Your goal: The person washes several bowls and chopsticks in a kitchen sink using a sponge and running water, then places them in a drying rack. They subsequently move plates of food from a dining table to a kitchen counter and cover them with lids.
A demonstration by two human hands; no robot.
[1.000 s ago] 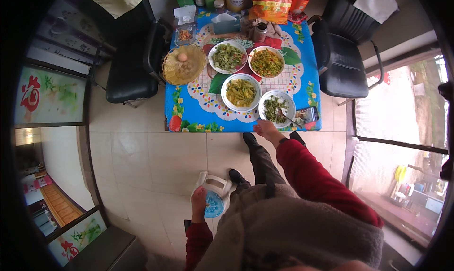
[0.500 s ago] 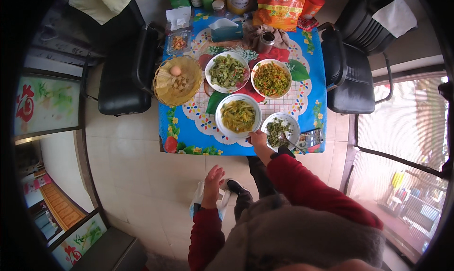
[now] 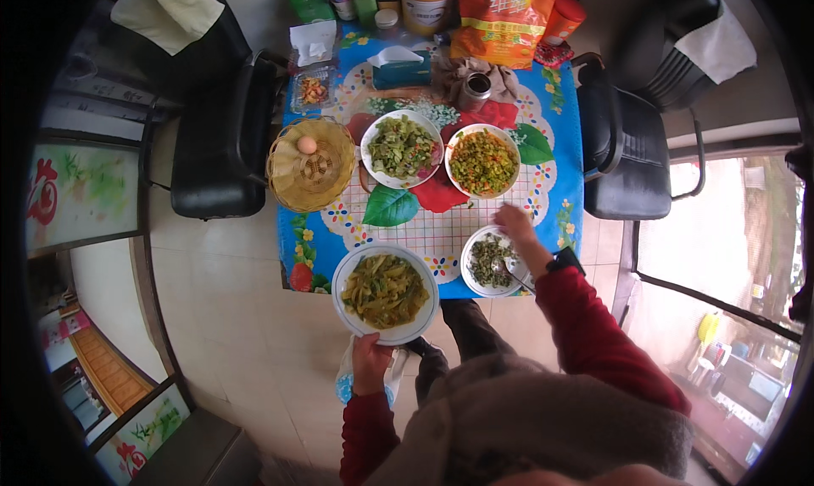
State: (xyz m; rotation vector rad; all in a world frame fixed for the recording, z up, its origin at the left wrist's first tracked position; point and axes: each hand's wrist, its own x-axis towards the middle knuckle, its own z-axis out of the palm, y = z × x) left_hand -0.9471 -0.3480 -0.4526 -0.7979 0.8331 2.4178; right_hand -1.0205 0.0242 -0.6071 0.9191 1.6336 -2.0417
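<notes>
My left hand [image 3: 370, 360] grips the near rim of a white plate of sliced yellow-green vegetables [image 3: 386, 291], which I hold raised over the table's front edge. My right hand [image 3: 515, 224], empty with its fingers loosely apart, reaches above the table. Below it sits a white plate of chopped dark greens [image 3: 490, 259] with a metal spoon [image 3: 515, 272] in it. Just beyond its fingertips is a white bowl of diced vegetables [image 3: 482, 160]. Left of that bowl stands a plate of leafy green vegetables [image 3: 401, 147]. A black watch [image 3: 565, 262] is on my right wrist.
A wicker basket with an egg [image 3: 306, 145] stands at the table's left. Further back are a tissue box [image 3: 401, 69], an open metal cup [image 3: 476, 91], an orange bag [image 3: 502, 19] and a clear food box [image 3: 312, 89]. Black chairs [image 3: 219, 159] [image 3: 626, 168] flank the table.
The plate of sliced vegetables has moved left and toward me, passing from my right hand to my left. My right hand has let go and moved right and farther over the table.
</notes>
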